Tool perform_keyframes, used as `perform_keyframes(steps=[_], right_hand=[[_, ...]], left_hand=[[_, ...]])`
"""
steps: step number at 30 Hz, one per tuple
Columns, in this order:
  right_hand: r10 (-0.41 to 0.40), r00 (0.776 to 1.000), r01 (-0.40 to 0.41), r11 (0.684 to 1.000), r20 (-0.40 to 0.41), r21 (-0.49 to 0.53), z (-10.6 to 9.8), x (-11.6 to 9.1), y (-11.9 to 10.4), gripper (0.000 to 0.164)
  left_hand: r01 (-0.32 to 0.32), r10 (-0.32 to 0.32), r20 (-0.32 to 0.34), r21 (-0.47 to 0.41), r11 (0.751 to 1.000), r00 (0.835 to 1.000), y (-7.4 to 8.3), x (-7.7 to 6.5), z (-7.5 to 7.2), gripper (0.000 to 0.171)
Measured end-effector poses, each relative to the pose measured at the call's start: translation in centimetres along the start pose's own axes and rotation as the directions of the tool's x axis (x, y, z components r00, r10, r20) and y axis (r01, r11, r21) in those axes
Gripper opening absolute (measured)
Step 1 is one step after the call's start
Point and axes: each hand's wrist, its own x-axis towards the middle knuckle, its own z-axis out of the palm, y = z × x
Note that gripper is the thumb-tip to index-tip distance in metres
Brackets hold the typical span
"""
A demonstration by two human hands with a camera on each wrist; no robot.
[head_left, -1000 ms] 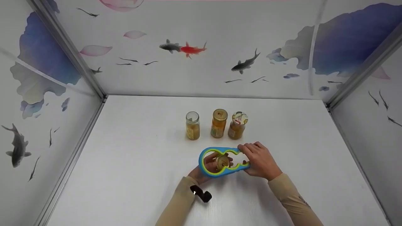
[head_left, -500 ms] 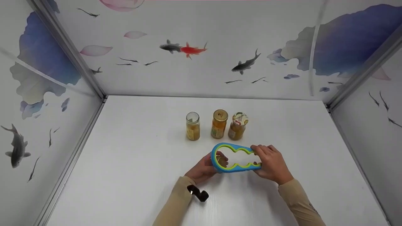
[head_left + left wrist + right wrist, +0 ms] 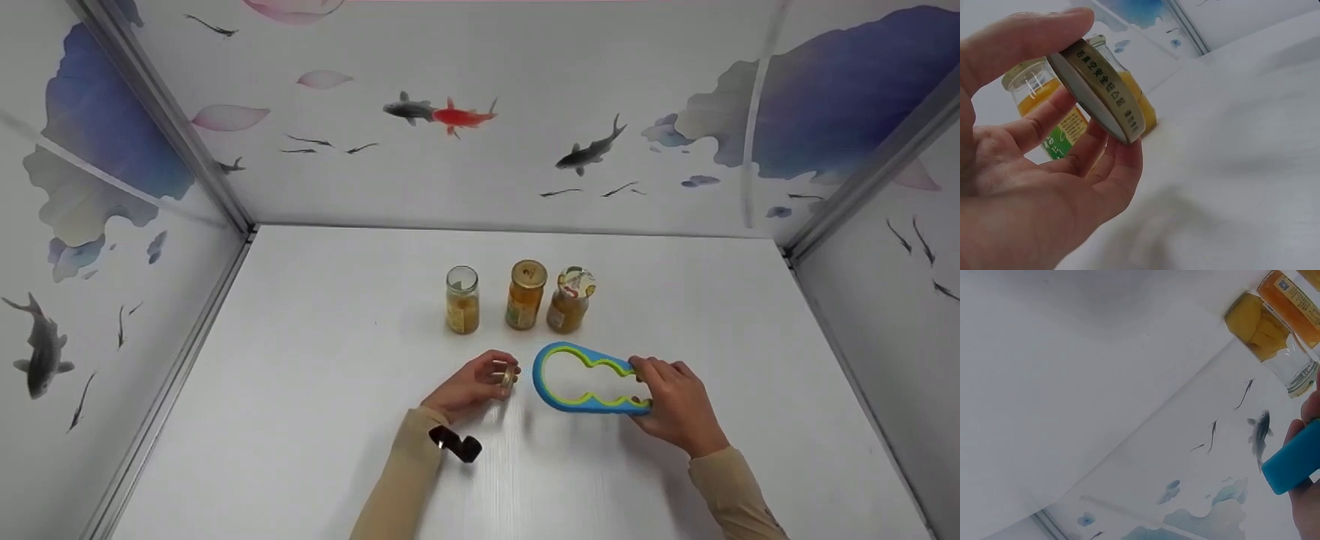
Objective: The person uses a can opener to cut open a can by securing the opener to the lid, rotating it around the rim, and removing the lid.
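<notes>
i record the blue opener [image 3: 592, 407] has moved rightward, apart from the gold lid [image 3: 508, 376], which i judge free of it. the left hand [image 3: 469, 386] holds the lid between thumb [image 3: 1044, 31] and fingers [image 3: 1120, 174], pinched by its rim; the right hand [image 3: 679, 405] grips the opener.

This is a small walled booth [image 3: 675, 210] set up as a workstation; the kind of building around it cannot be told. White panels [image 3: 337, 187] printed with fish [image 3: 463, 116], petals [image 3: 230, 117] and leaf shapes [image 3: 847, 97] stand behind and on both sides of the white table [image 3: 262, 375], with grey metal posts [image 3: 166, 116] at its far corners.
</notes>
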Motion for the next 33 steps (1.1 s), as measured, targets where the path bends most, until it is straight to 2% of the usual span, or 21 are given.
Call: perform_keyframes(steps=[4,7,11,16,20,23,30,33], right_hand=[[0.049,0.998,-0.047,0.998,0.048,-0.037,-0.1,-0.9,0.7,0.07],[0.081,0.993,-0.077,0.996,0.086,-0.049,0.0,-1.6,1.3,0.069],[0.128,0.985,-0.122,0.991,0.119,-0.056,0.2,-2.6,1.7,0.069],[0.188,0.969,-0.181,0.982,0.161,-0.06,0.5,-3.6,1.8,0.072],[0.208,0.959,-0.197,0.978,0.194,-0.076,0.7,-4.1,1.7,0.071],[0.217,0.954,-0.203,0.976,0.207,-0.084,0.9,-4.3,1.7,0.071],[0.219,0.951,-0.206,0.975,0.219,-0.082,1.0,-4.8,1.6,0.07],[0.213,0.954,-0.203,0.977,0.212,-0.07,1.0,-4.9,1.6,0.07]], left_hand=[[0.008,-0.006,-0.031,0.064,0.998,1.0,0.4,0.0,-0.8,0.05],[0.012,-0.009,-0.027,0.143,0.99,1.0,1.8,-0.6,-1.1,0.055],[0.032,-0.028,-0.024,0.22,0.975,0.999,2.8,-0.8,-2.1,0.059],[0.099,-0.06,-0.126,0.33,0.939,0.99,2.0,-0.4,-3.5,0.057],[0.18,-0.089,-0.234,0.404,0.897,0.968,1.9,-0.5,-4.1,0.054],[0.233,-0.11,-0.301,0.41,0.882,0.947,1.9,-0.5,-4.4,0.055],[0.288,-0.13,-0.388,0.383,0.878,0.912,2.3,-0.4,-4.6,0.055],[0.3,-0.11,-0.443,0.385,0.873,0.89,2.4,-0.4,-4.7,0.053]])
